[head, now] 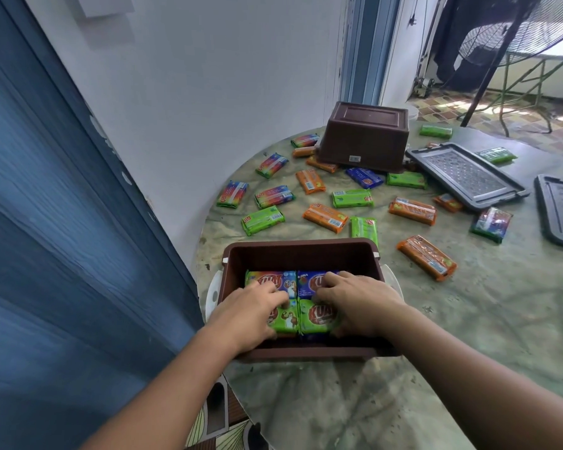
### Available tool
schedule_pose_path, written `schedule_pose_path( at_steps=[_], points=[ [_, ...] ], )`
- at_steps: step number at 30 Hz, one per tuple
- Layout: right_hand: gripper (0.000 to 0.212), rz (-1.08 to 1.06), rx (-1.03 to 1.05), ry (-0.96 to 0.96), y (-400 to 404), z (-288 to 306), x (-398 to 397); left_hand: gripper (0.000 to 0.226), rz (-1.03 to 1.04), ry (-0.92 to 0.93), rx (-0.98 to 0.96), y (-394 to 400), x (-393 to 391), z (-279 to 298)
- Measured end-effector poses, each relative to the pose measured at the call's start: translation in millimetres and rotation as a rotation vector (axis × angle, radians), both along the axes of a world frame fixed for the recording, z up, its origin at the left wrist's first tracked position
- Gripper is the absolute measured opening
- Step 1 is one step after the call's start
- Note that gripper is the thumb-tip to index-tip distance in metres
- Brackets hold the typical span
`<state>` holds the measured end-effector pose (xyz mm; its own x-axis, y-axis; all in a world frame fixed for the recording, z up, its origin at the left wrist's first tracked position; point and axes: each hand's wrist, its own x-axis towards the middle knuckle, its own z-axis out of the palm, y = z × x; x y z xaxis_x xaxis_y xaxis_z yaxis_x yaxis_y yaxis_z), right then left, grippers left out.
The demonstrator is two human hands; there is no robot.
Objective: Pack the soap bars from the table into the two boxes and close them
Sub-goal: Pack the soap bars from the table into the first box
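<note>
An open brown box (301,251) stands at the table's near edge with several wrapped soap bars lying flat inside. My left hand (249,308) rests on a green soap bar (285,319) in the box's near left. My right hand (358,302) presses on another green bar (317,316) and touches a blue bar (309,282) behind it. A second brown box (364,138) sits upside down at the back of the table. Several loose bars lie between the boxes, among them an orange one (426,257) and a green one (263,220).
Two dark grey lids (467,175) (561,211) lie flat at the right of the round green table (468,319). A blue door and a white wall close in on the left. A fan on a stand is beyond the table, far right.
</note>
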<state>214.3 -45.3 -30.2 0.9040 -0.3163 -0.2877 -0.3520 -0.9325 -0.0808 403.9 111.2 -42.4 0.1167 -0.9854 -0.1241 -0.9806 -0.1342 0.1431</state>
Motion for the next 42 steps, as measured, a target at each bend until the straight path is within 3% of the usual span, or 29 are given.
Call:
schedule_pose_path(
  at_steps=[4,7,9,11,13,16,25,42],
  points=[
    [0.077,-0.042,0.013,-0.104,0.0,-0.4,-2.1,0.063,0.038,0.078,-0.009,0.2,-0.5,1.2],
    [0.047,-0.158,0.094,-0.360,-3.9,6.2,-3.0,0.055,0.080,0.143,-0.185,1.4,0.2,3.2],
    [0.029,-0.260,0.078,-0.518,-9.0,8.1,-1.5,0.046,0.095,0.009,-0.338,-4.7,5.7,6.8],
    [0.026,-0.303,-0.018,-0.619,-17.1,7.0,3.3,0.046,0.147,-0.136,-0.419,-17.8,15.0,15.3],
    [0.041,-0.329,-0.057,-0.587,-25.1,8.3,9.8,0.057,0.212,-0.225,-0.347,-34.9,24.6,24.4],
    [0.064,-0.286,-0.082,-0.368,-35.2,8.6,19.2,0.066,0.263,-0.240,-0.135,-56.6,35.1,22.8],
    [0.031,-0.282,-0.081,-0.333,-52.6,1.1,39.6,0.034,0.314,-0.195,-0.202,-65.3,44.1,-2.1],
    [0.028,-0.294,-0.085,-0.315,-76.5,4.7,125.4,0.037,0.291,-0.182,-0.176,-92.8,132.3,3.6]
  ],
)
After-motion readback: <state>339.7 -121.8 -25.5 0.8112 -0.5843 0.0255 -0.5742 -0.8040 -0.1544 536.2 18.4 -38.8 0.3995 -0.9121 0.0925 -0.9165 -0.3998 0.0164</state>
